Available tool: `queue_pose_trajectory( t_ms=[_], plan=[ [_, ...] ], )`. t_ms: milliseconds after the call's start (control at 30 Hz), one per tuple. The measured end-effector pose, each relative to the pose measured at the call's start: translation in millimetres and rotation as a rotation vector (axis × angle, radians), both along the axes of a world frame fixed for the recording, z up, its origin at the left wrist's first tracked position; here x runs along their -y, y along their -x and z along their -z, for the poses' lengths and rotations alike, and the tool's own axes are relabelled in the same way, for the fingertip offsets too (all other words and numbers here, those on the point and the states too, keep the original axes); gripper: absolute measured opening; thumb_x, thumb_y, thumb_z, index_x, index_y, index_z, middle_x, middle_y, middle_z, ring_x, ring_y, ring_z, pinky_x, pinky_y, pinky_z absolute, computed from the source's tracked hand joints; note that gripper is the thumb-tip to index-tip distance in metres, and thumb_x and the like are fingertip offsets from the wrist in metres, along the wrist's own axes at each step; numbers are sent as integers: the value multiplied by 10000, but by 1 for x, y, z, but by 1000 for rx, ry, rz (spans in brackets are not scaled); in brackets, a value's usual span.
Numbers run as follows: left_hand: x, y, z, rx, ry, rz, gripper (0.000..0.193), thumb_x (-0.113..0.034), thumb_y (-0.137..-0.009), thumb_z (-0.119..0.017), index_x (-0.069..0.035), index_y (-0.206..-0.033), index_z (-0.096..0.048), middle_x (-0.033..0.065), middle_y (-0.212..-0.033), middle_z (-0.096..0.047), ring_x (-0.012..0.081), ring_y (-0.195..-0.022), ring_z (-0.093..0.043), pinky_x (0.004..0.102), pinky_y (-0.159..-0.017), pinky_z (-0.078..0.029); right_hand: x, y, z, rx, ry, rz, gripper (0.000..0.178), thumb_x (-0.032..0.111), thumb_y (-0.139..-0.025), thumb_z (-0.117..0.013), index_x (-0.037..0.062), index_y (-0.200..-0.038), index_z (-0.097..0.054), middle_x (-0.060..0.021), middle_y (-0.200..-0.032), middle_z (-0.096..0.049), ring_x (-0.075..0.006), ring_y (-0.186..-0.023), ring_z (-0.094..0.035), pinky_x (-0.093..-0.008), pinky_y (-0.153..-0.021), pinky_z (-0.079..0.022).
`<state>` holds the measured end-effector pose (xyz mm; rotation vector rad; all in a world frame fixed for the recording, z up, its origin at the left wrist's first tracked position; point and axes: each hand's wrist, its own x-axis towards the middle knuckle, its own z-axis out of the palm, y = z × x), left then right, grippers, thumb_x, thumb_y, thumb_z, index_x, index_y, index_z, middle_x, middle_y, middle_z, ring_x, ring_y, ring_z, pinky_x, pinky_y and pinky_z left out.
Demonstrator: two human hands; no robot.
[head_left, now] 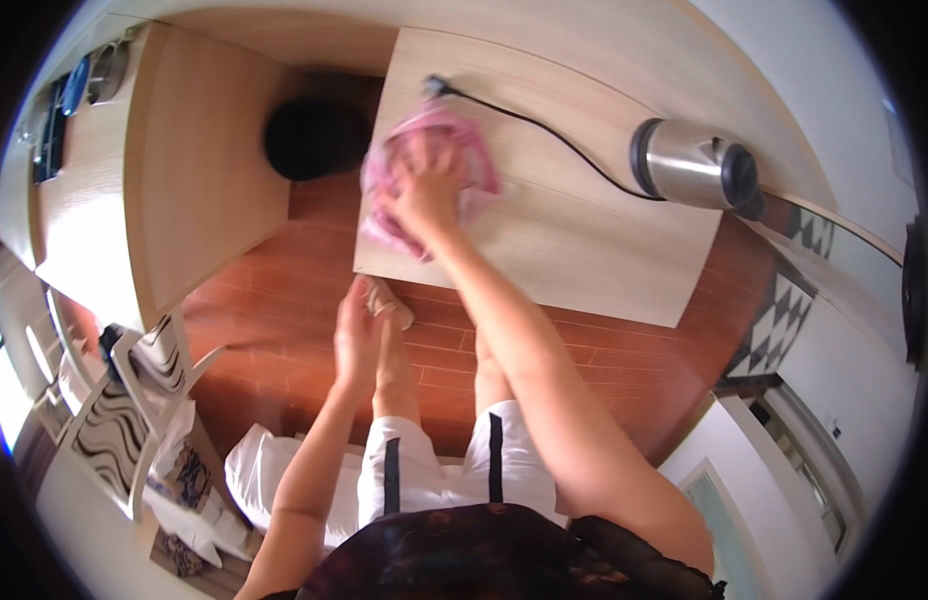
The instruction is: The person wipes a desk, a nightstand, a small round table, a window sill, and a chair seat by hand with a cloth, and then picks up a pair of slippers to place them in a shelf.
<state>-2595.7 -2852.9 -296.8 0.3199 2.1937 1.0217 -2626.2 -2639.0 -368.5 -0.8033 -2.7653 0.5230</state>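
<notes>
My right hand (424, 190) lies spread on a crumpled pink-and-white cloth (394, 228), pressing it onto the left part of a pale wooden tabletop (574, 255). Its fingers are apart, with cloth showing around and between them. My left hand (355, 335) hangs over the floor by the table's near left corner. It is a little blurred, with fingers stretched out and nothing visible in them. Just beyond the cloth lies a plug (437, 87) on a black cord (554, 130). The cord runs right to a steel and black electric kettle (684, 160) near the table's far right side.
Left of the table stands a pale wooden cabinet (209, 150), with a round black object (314, 138) in the gap. Chairs with wavy-striped covers (114, 430) are at lower left. Reddish-brown floor (274, 340) surrounds my feet. A white unit (749, 470) stands at lower right.
</notes>
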Motion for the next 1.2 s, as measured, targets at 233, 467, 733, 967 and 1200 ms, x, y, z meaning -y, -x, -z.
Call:
queue_pose_trajectory(
  t_ms=[233,467,733,967,1200],
  plan=[
    [28,29,-2,-8,-95,-53,458,-47,-880,-558,-34,-1319,-425,165,-1179,-554,222,-1042,-564,324,-867,-476,69,-124,-37,-263,716,-5,478,58,-607,-720,130,-1070,-623,-108,-1126,-561,-308,-1092,-518,-394,-912,-433],
    [-219,-18,-82,-161,-477,332,597,-33,-818,-652,-48,-1347,-375,136,-1253,-513,247,-1108,-533,354,-879,-467,-162,-315,-246,-738,826,841,415,43,-803,-632,-19,-1194,-507,-127,-1103,-602,-194,-949,-611,-327,-827,-511],
    [-454,-108,-90,-504,-223,835,995,-357,-673,-772,16,-1401,-206,179,-1433,-270,356,-1352,-210,521,-1035,-271,-348,-277,-205,16,37,142,555,320,-754,-684,24,-1194,-521,-164,-1193,-553,-314,-1096,-544,-392,-933,-428],
    [-467,-127,-64,-463,-407,667,1078,-246,-558,-847,-2,-1397,-215,167,-1394,-325,304,-1331,-267,503,-1047,-261,-431,-249,-180,304,714,226,546,480,-671,-673,-31,-864,-656,-221,-829,-656,-312,-778,-635,-366,-720,-484],
    [-475,-122,-46,-593,-357,627,1067,-232,-610,-816,-12,-1420,-158,175,-1391,-341,297,-1335,-272,483,-1059,-257,-336,-291,-200,-148,-113,-50,506,268,-595,-782,150,-1066,-640,-64,-1195,-512,-288,-1072,-504,-433,-888,-422]
  ],
)
